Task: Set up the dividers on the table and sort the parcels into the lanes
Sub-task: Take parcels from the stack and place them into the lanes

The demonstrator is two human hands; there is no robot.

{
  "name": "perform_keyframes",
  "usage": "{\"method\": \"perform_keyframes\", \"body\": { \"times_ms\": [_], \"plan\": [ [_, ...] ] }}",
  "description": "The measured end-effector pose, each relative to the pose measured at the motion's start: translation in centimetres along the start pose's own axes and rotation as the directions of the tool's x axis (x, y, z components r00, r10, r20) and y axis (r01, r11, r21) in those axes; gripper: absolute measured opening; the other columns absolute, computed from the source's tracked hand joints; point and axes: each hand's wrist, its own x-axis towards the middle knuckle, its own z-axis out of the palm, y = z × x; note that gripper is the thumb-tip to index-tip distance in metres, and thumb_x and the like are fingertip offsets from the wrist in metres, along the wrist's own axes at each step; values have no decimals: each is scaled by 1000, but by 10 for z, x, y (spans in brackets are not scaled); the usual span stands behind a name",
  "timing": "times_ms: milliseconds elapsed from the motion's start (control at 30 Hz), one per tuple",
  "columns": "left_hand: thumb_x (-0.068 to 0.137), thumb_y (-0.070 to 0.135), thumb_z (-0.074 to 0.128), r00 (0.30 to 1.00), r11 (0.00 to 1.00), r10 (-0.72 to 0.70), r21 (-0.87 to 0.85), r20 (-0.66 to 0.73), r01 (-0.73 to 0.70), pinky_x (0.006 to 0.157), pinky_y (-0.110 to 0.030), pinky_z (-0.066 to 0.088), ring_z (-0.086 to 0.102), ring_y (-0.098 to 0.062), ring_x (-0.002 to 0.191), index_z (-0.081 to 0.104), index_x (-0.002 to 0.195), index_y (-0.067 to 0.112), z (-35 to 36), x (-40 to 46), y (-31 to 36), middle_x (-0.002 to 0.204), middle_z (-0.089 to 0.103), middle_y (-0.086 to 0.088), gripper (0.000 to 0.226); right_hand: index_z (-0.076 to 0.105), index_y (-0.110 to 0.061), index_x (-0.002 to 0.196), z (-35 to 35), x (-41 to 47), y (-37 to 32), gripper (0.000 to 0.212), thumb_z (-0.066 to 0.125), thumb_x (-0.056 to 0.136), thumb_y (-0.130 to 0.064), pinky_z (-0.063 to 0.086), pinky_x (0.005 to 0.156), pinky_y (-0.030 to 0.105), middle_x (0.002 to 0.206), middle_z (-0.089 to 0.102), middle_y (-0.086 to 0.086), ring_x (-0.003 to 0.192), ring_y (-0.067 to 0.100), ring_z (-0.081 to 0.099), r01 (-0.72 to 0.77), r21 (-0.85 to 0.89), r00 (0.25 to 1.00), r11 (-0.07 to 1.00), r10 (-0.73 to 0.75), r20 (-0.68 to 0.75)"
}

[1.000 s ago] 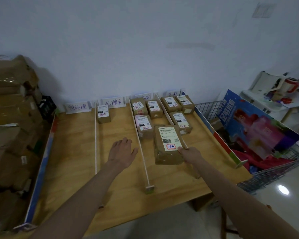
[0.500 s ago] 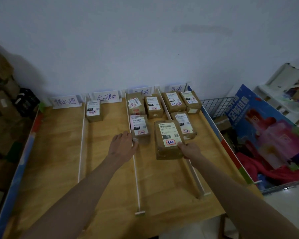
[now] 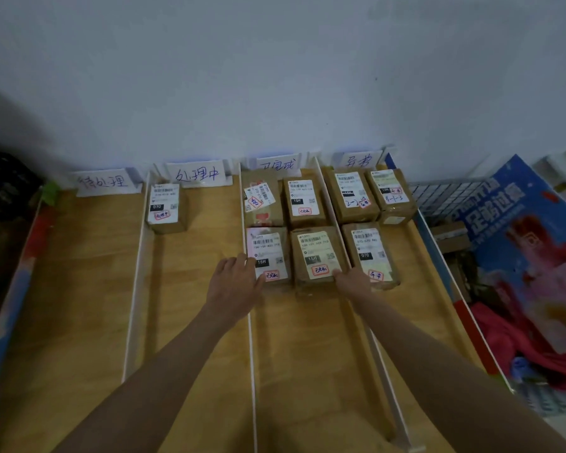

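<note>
Cardboard parcels fill two lanes: four in the third lane (image 3: 307, 338), three rightmost. Right hand (image 3: 352, 282) grips the front parcel (image 3: 316, 256); left hand (image 3: 234, 284) lies flat, fingers relaxed.

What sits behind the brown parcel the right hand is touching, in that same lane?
Behind the brown cardboard parcel at the right hand stands another labelled brown parcel, then a handwritten white lane sign. The sign's foot is hidden by parcels.
</note>
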Motion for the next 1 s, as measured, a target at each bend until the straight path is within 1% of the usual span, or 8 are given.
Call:
{"method": "perform_keyframes", "body": {
  "times_ms": [133, 367, 467, 533, 667, 733, 800, 1000],
  "plan": [
    [100, 45, 38, 1000, 1000, -9, -8, 15, 9, 106, -38, 38, 56, -24, 116, 54, 131, 14, 11, 10, -4, 128, 57, -5, 46, 61, 5, 109, 9, 18, 1, 35, 51, 101, -28, 55, 90, 43, 108, 65, 20, 100, 32, 63, -34, -21, 999, 999, 34, -3],
    [100, 44, 39, 1000, 1000, -20, -12, 18, 20, 106, -38, 40, 56, -22, 117, 56, 128, 14, 13, 7, -4, 128, 58, -4, 44, 61, 7, 109, 11, 24, 0, 40, 37, 106, -25, 50, 97, 49, 110, 64, 23, 106, 35, 61, -17, -133, 1000, 991, 17, -3],
    [100, 41, 40, 1000, 1000, -21, -16, -14, 21, 105, -40, 41, 55, -23, 119, 56, 128, 13, 4, 0, -4, 128, 59, -5, 43, 59, 5, 110, 4, 14, -3, 36, 37, 105, -22, 51, 91, 47, 107, 63, 20, 104, 35, 61, 49, -114, 998, 992, -53, -35],
    [102, 41, 36, 1000, 1000, -22, -11, -19, 22, 109, -40, 37, 50, -23, 126, 52, 135, 13, -7, -6, -3, 135, 55, -6, 46, 58, 1, 111, -2, 0, -9, 31, 41, 103, -23, 53, 84, 45, 105, 63, 17, 102, 34, 62, 154, -123, 981, 980, -166, -100],
    [104, 44, 31, 998, 999, -33, 24, -56, 34, 113, -39, 30, 43, -23, 134, 45, 142, 14, -35, -24, -4, 144, 47, -5, 51, 50, -13, 131, -14, -47, -28, 36, 43, 101, -32, 50, 94, 48, 130, 53, 8, 119, 27, 52, 407, -370, 873, 835, -475, -111],
    [104, 45, 31, 996, 998, -43, 36, -82, 46, 113, -39, 30, 42, -23, 134, 45, 142, 15, -50, -37, -6, 145, 47, -5, 51, 44, -18, 140, -19, -80, -39, 42, 42, 102, -35, 47, 100, 50, 141, 46, 5, 129, 27, 46, 486, -449, 809, 750, -581, -93],
    [103, 45, 32, 992, 997, -54, 56, -111, 60, 113, -39, 30, 42, -23, 134, 44, 142, 16, -63, -55, -9, 145, 47, -4, 50, 44, -17, 142, -20, -108, -44, 44, 39, 102, -35, 38, 109, 46, 145, 47, 7, 135, 27, 42, 543, -531, 738, 651, -671, -68],
    [103, 46, 33, 980, 989, -121, 65, -161, 133, 112, -38, 30, 42, -22, 134, 45, 141, 17, -86, -134, -29, 144, 47, -3, 49, 43, -17, 143, -6, -185, -37, 48, 34, 102, -42, 31, 115, 47, 148, 45, 8, 138, 29, 38, 575, -659, 652, 485, -759, 11]
  ]
}}
